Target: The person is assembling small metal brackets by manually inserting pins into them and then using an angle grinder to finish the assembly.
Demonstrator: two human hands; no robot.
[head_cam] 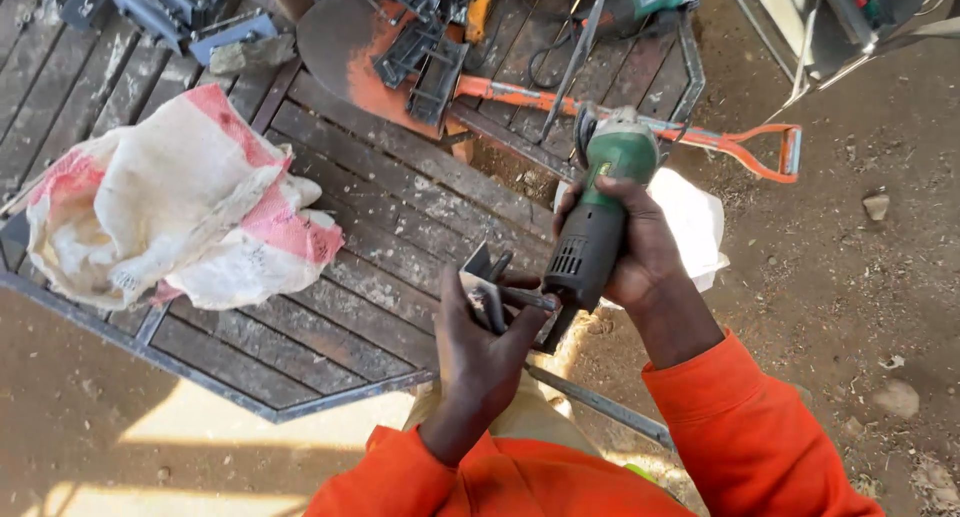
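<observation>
Gripping a green angle grinder (600, 202) in the right hand (640, 247), just right of the white-and-red woven sack (180, 202); clutching a small metal bracket (490, 287) in the left hand (480, 347), touching the grinder's rear end.

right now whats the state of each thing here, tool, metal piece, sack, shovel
angle grinder: held upright in the right hand, disc end up
small metal piece: gripped in the left hand, touching the grinder's lower end
sack: crumpled, lying on the metal grate
shovel: lying flat, blade rusty
</observation>
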